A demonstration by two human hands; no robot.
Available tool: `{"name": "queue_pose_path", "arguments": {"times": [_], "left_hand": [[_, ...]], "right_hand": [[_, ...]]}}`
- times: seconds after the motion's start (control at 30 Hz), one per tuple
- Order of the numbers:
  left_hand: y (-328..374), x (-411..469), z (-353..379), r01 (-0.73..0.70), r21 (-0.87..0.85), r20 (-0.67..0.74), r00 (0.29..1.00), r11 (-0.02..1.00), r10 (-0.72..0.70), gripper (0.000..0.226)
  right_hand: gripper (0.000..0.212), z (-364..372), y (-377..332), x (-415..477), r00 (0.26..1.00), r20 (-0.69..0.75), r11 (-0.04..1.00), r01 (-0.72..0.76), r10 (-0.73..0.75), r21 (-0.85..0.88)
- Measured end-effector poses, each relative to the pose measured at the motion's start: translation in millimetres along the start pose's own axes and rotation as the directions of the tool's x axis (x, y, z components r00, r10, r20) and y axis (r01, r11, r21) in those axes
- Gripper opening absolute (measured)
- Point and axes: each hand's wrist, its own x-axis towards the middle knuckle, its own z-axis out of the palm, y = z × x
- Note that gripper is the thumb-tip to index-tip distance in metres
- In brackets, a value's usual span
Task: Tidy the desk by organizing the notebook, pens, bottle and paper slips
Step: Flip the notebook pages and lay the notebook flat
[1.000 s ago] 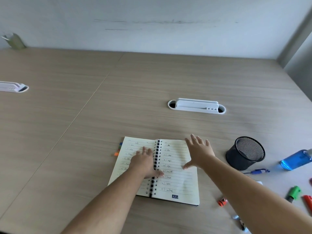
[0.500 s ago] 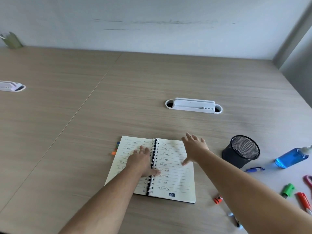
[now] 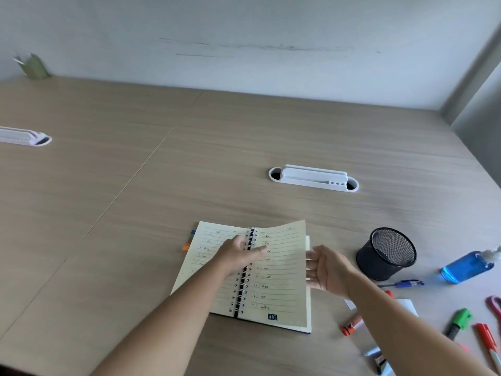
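A spiral notebook (image 3: 279, 289) lies open on the wooden desk (image 3: 189, 172), its lined pages full of handwriting. Its right page is curled up off the stack. My left hand (image 3: 238, 255) rests across the spiral binding, fingers spread and touching the raised page. My right hand (image 3: 328, 270) is at the page's outer edge, palm turned left, fingers apart. To the right lie a blue pen (image 3: 404, 284), an orange-capped marker (image 3: 352, 325), a green highlighter (image 3: 459, 322), a red marker (image 3: 486, 340), white paper slips (image 3: 406, 305) and a blue bottle (image 3: 466, 267) on its side.
A black mesh pen cup (image 3: 385, 256) stands upright right of the notebook. A white cable grommet (image 3: 313, 178) sits in the desk behind it, another grommet (image 3: 24, 137) at far left. A pink object (image 3: 494, 305) lies at the right edge. The wall closes the back.
My right hand slid off the right page to its outer edge and turned palm-left. The right page has lifted and curled. My left hand stayed on the binding.
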Motion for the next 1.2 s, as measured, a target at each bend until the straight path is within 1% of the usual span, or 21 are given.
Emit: {"name": "queue_pose_path", "arguments": {"times": [0.03, 0.07, 0.13, 0.17, 0.2, 0.27, 0.3, 0.33, 0.4, 0.43, 0.47, 0.53, 0.6, 0.63, 0.7, 0.73, 0.77, 0.83, 0.9, 1.0, 1.2], "left_hand": [[8, -5, -4, -0.009, -0.107, -0.019, 1.000, 0.994, 0.007, 0.078], [18, -9, -11, -0.007, -0.168, -0.011, 1.000, 0.986, 0.005, 0.074], [39, -16, -30, 0.019, -0.240, 0.081, 0.997, 0.970, 0.001, 0.079], [48, -20, -41, 0.023, -0.224, 0.109, 0.994, 0.974, 0.001, 0.080], [55, -21, -51, 0.014, -0.155, 0.100, 0.995, 0.988, 0.002, 0.075], [63, -23, -69, -0.001, 0.093, 0.003, 1.000, 0.996, 0.001, 0.045], [63, -23, -77, 0.020, 0.243, -0.067, 0.998, 0.970, -0.004, 0.031], [60, -21, -85, 0.059, 0.367, -0.141, 0.990, 0.928, -0.007, 0.023], [49, -19, -99, 0.147, 0.527, -0.259, 0.966, 0.837, -0.007, 0.019], [40, -17, -104, 0.190, 0.567, -0.297, 0.955, 0.801, -0.016, 0.017], [30, -15, -109, 0.229, 0.589, -0.330, 0.944, 0.775, -0.028, 0.016], [5, -10, -110, 0.291, 0.580, -0.379, 0.923, 0.761, -0.064, 0.013], [-24, -3, -99, 0.340, 0.549, -0.428, 0.899, 0.763, -0.092, 0.006], [-36, 1, -91, 0.356, 0.539, -0.457, 0.885, 0.763, -0.090, 0.012], [-53, 7, -74, 0.340, 0.573, -0.475, 0.879, 0.746, -0.036, 0.045], [-58, 9, -66, 0.280, 0.611, -0.445, 0.895, 0.740, 0.029, 0.060], [-59, 11, -58, 0.175, 0.644, -0.373, 0.922, 0.745, 0.106, 0.072], [-58, 12, -44, -0.076, 0.651, -0.142, 0.965, 0.755, 0.220, 0.084], [-55, 11, -33, -0.218, 0.630, 0.053, 0.970, 0.746, 0.239, 0.085], [-58, 11, -23, -0.222, 0.624, 0.153, 0.975, 0.749, 0.162, 0.085], [-56, 12, -21, -0.183, 0.727, 0.147, 0.983, 0.662, 0.110, 0.092]], "right_hand": [[0.041, 4, -1, 1, 0.998, 0.068, 1.000, 0.000, 0.000, 0.004], [0.040, 10, -3, 2, 0.992, 0.125, 0.999, 0.019, -0.016, -0.027], [0.038, 32, -13, 1, 0.973, 0.226, 0.976, 0.093, -0.047, -0.198], [0.034, 45, -18, 0, 0.961, 0.273, 0.944, 0.135, -0.051, -0.300], [0.030, 58, -23, 0, 0.947, 0.318, 0.903, 0.175, -0.045, -0.392], [0.028, 80, -27, 2, 0.935, 0.351, 0.791, 0.247, -0.045, -0.559], [0.029, 87, -26, 6, 0.942, 0.327, 0.712, 0.278, -0.072, -0.644], [0.029, 91, -25, 11, 0.951, 0.275, 0.610, 0.301, -0.138, -0.734], [0.030, 90, -24, 21, 0.924, 0.166, 0.321, 0.281, -0.343, -0.904], [0.042, 86, -23, 25, 0.899, 0.140, 0.163, 0.224, -0.416, -0.961], [0.064, 80, -22, 30, 0.891, 0.108, 0.034, 0.137, -0.441, -0.990], [0.109, 69, -21, 35, 0.920, 0.023, -0.104, -0.020, -0.392, -0.994], [0.131, 60, -20, 41, 0.939, -0.043, -0.154, -0.101, -0.342, -0.983], [0.135, 56, -20, 44, 0.939, -0.063, -0.155, -0.122, -0.338, -0.980], [0.137, 54, -20, 48, 0.940, -0.070, -0.180, -0.137, -0.334, -0.974], [0.137, 54, -21, 49, 0.943, -0.069, -0.210, -0.143, -0.327, -0.967], [0.136, 56, -22, 49, 0.946, -0.069, -0.239, -0.150, -0.318, -0.959], [0.135, 59, -23, 49, 0.949, -0.087, -0.268, -0.172, -0.302, -0.948], [0.133, 61, -24, 47, 0.948, -0.108, -0.270, -0.192, -0.298, -0.943], [0.129, 62, -24, 44, 0.948, -0.123, -0.265, -0.204, -0.295, -0.942], [0.122, 64, -21, 38, 0.933, -0.117, -0.271, -0.217, -0.342, -0.938]]}}
